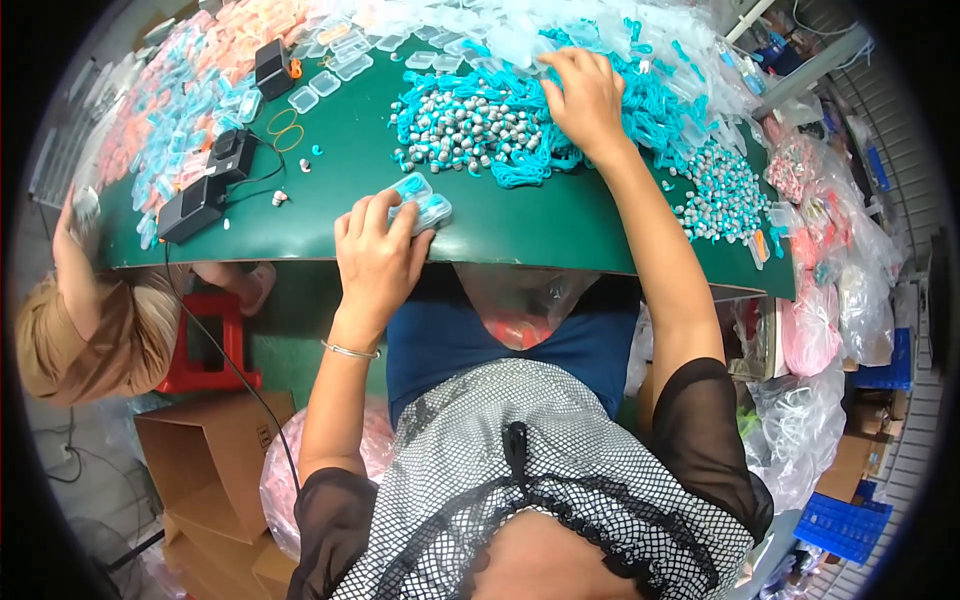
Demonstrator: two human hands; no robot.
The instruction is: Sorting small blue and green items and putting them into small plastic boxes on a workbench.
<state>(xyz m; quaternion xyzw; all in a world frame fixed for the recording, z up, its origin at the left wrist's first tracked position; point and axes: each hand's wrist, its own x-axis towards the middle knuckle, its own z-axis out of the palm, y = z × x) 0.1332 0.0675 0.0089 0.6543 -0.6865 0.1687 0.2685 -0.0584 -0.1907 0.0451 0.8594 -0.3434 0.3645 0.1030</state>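
Observation:
My left hand (378,245) is closed around a small clear plastic case (430,208) with teal pieces inside, resting at the table's near edge. The case lid looks raised, but my fingers partly cover it. My right hand (588,100) reaches over a heap of teal cords (530,165), thumb and forefinger apart, its fingertips beside clear plastic cases (515,45). No object shows between those fingers. Left of that hand lie many small grey-and-white earplug-like pieces with teal parts (470,130).
Peach and light-blue cases (200,90) are heaped at the far left. Black box-shaped devices (192,208) with a cable stand near them. More grey-and-teal pieces (720,195) lie at the right. At the left edge sits another person (90,330), beside a red stool (215,345).

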